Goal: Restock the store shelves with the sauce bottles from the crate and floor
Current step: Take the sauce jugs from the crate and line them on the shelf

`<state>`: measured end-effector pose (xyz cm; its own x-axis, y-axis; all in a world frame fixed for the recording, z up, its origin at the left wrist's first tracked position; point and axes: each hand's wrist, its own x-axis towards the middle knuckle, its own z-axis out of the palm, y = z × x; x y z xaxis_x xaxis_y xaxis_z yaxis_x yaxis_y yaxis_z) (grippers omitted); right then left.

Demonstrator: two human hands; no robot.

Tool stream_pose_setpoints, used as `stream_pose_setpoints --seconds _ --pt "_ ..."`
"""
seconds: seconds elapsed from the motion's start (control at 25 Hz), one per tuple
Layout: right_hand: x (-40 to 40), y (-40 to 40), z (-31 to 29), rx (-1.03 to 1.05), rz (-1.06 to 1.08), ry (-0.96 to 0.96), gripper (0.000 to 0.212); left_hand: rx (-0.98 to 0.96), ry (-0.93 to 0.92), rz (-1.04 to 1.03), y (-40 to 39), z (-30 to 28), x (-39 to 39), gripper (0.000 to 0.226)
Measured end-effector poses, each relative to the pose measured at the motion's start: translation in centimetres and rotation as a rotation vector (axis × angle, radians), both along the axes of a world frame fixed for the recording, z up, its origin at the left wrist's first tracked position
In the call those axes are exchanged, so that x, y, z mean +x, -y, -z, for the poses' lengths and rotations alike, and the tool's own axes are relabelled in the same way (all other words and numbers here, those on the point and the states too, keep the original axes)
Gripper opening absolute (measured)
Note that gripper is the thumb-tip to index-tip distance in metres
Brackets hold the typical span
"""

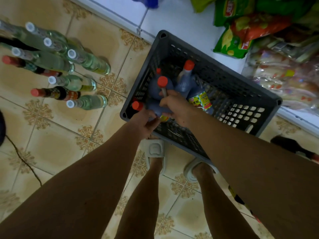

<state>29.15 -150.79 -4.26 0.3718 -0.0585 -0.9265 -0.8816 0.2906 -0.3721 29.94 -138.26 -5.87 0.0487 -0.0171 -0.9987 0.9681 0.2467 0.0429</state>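
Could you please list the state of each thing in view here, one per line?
crate: on the floor, partly filled with bottles
dark sauce bottles: in the crate, red caps on
right hand: grips the neck of one red-capped bottle
left hand: holds another bottle at the crate's near corner
clear bottles: standing on the floor, white caps on
snack bags: lying on the white shelf
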Motion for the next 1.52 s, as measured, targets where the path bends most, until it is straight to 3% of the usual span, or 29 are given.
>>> stream_pose_setpoints --seconds 0.12,0.36,0.48,0.64,0.88,0.96,1.04,1.2,1.36,1.52 --pt "-1.4 1.2 -2.6 0.023 0.063 0.047 0.031 -0.035 -0.024 0.087 1.0 -2.6 -0.8 0.019" --pt "-3.2 2.1 -7.6 0.066 0.187 0.102 0.034 -0.029 0.034 0.161 2.5 -6.8 -3.6 0.026" --pt "-4.3 3.1 -10.1 0.08 0.281 0.115 0.033 0.01 0.069 0.351 2.8 -8.9 -2.7 0.013" --pt "-7.2 5.1 -13.0 0.078 0.381 0.121 0.034 0.083 0.154 0.646 4.1 -11.6 -2.2 0.011" --pt "-11.1 6.8 -17.3 0.119 0.613 0.182 0.034 0.055 0.419 0.847 6.6 -15.7 -2.0 0.01" --pt "-12.3 7.3 -18.8 0.117 0.654 0.214 0.034 0.03 0.482 0.883 7.6 -17.1 -1.8 0.038" --pt "-13.3 8.0 -20.3 0.118 0.673 0.249 0.035 0.006 0.567 0.968 8.7 -18.6 -1.2 0.051" --pt "-15.0 10.0 -22.7 0.103 0.677 0.311 0.038 -0.063 0.717 1.218 11.4 -21.8 0.4 0.017" --pt "-16.4 11.9 -25.4 0.01 0.643 0.389 0.042 -0.132 0.889 1.323 14.1 -26.1 1.2 0.019" --pt "-16.9 14.2 -29.6 -0.191 0.621 0.479 0.032 -0.213 1.072 1.44 16.5 -30.5 1.8 0.026"
